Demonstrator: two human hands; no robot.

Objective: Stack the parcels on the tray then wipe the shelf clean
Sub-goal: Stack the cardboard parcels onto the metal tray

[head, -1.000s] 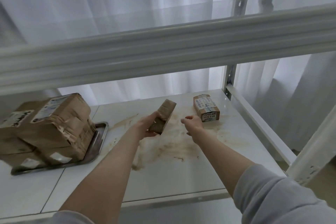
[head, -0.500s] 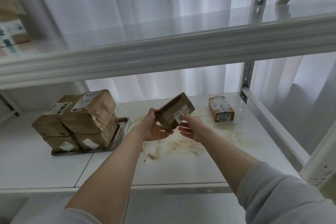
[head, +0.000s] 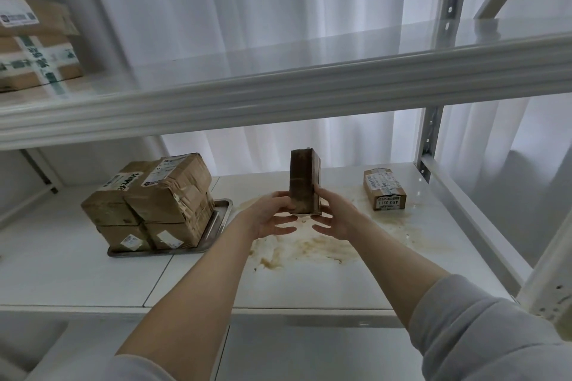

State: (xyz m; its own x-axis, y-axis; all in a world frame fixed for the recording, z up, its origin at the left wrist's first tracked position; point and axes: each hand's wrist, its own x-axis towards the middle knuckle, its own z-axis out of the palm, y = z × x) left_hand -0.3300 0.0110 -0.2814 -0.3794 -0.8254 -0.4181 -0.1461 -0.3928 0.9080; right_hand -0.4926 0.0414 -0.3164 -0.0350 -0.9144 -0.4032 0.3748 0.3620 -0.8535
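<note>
A small brown parcel (head: pixel 304 181) stands upright in the air above the stained white shelf (head: pixel 309 275). My left hand (head: pixel 272 216) grips its lower left side and my right hand (head: pixel 335 216) grips its lower right side, thumbs on the box and lower fingers spread. On the left, a metal tray (head: pixel 220 217) carries a stack of several brown parcels (head: pixel 154 201). Another small parcel (head: pixel 384 189) with a white label lies on the shelf at the right.
Brown smears (head: pixel 309 244) cover the middle of the shelf under my hands. The upper shelf's beam (head: pixel 294 93) runs across just above. Taped boxes (head: pixel 34 46) sit on the upper shelf at far left. A steel upright (head: pixel 431 139) stands at the right rear.
The parcel has been turned from tilted to upright, and both hands now hold its lower end. The view has shifted left.
</note>
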